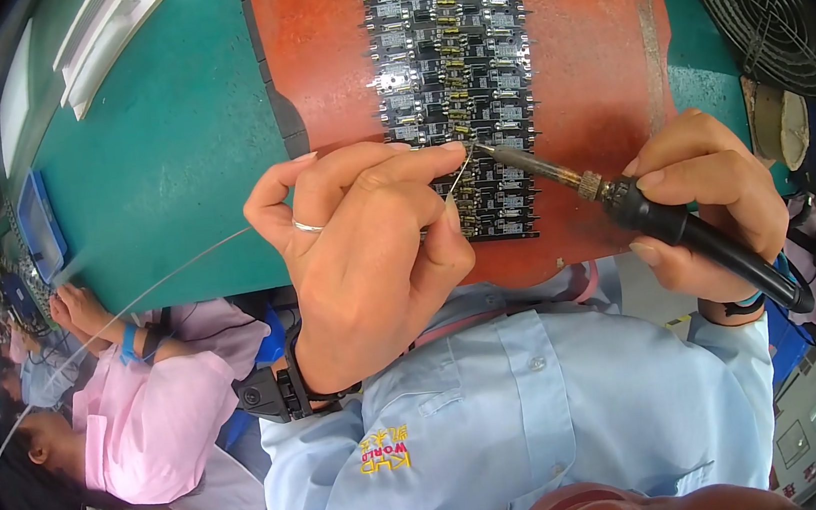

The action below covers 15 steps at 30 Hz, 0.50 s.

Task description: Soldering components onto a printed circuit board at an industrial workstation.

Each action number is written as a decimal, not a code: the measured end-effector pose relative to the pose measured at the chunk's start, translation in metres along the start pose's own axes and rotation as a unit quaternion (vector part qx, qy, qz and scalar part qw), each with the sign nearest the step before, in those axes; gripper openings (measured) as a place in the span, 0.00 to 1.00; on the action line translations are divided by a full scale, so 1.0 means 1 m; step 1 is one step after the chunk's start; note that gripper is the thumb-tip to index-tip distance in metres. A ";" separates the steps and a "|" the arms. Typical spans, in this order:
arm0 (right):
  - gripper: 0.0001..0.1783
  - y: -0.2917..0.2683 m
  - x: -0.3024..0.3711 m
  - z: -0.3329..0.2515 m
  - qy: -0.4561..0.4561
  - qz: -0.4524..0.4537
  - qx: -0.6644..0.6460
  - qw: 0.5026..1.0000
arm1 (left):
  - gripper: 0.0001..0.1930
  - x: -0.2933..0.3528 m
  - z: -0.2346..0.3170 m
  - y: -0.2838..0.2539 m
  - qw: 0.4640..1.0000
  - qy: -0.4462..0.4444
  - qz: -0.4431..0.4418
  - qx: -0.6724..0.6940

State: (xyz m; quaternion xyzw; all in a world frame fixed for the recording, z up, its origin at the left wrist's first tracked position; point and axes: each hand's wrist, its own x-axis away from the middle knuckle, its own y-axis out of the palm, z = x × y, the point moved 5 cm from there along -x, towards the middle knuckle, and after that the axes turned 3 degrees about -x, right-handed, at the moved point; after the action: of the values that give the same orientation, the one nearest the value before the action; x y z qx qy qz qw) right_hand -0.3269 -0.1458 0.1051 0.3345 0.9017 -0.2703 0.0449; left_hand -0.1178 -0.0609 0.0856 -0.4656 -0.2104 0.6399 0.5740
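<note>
A long panel of black circuit boards (497, 63), set with rows of small metal and yellowish parts, lies on a red mat (595, 42). My left hand (367, 250) is closed over the panel's near part, pinching a thin solder wire (460, 174); the wire trails off to the left behind the hand. In my right hand (712, 185) is a soldering iron (660, 211), gripped by its black handle. Its tip points left and meets the boards beside my left fingertips and the wire's end. The spot under the tip is too small to make out.
Green table surface (175, 151) surrounds the mat. A round black fan guard (752, 4) stands at far right, with a round tin-like object (779, 124) below it. White foam pieces (108, 47) and a blue tray (41, 231) lie left. A co-worker in pink (158, 404) sits at left.
</note>
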 end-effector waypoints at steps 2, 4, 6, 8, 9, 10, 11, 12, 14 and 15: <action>0.19 0.000 0.000 0.000 0.000 -0.002 0.001 1.000 | 0.07 0.000 0.000 0.001 1.000 0.002 0.003 -0.001; 0.19 0.000 0.000 -0.001 0.001 -0.006 0.002 1.000 | 0.08 -0.001 0.001 0.002 1.000 0.000 0.003 -0.007; 0.19 0.000 0.000 -0.002 0.002 -0.006 0.004 1.000 | 0.08 -0.002 0.001 0.001 1.000 -0.001 0.003 -0.010; 0.19 0.000 0.000 -0.001 0.005 -0.005 0.007 1.000 | 0.08 -0.002 0.001 0.000 1.000 0.002 -0.001 -0.007; 0.19 0.000 0.000 -0.002 0.005 -0.005 0.006 1.000 | 0.08 -0.002 0.001 0.000 1.000 0.004 -0.003 -0.006; 0.19 0.000 -0.001 -0.002 0.005 -0.006 0.008 1.000 | 0.08 -0.002 0.001 -0.001 1.000 0.003 -0.003 -0.006; 0.19 0.001 -0.001 -0.002 0.005 -0.006 0.009 1.000 | 0.08 -0.002 0.001 -0.001 1.000 0.002 -0.003 -0.006; 0.19 0.001 -0.001 -0.002 0.005 -0.008 0.011 1.000 | 0.07 -0.001 0.001 -0.002 1.000 0.000 -0.003 -0.007; 0.19 -0.001 -0.001 -0.003 0.002 -0.003 0.005 1.000 | 0.07 -0.002 0.001 -0.002 1.000 0.000 -0.002 -0.006; 0.19 -0.003 -0.001 -0.004 0.000 0.003 0.000 1.000 | 0.07 -0.003 0.002 -0.002 1.000 0.000 -0.006 -0.004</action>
State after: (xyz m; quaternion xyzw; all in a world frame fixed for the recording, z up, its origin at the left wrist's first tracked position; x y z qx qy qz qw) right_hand -0.3283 -0.1464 0.1100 0.3372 0.9008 -0.2699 0.0453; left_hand -0.1184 -0.0628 0.0891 -0.4667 -0.2154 0.6359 0.5757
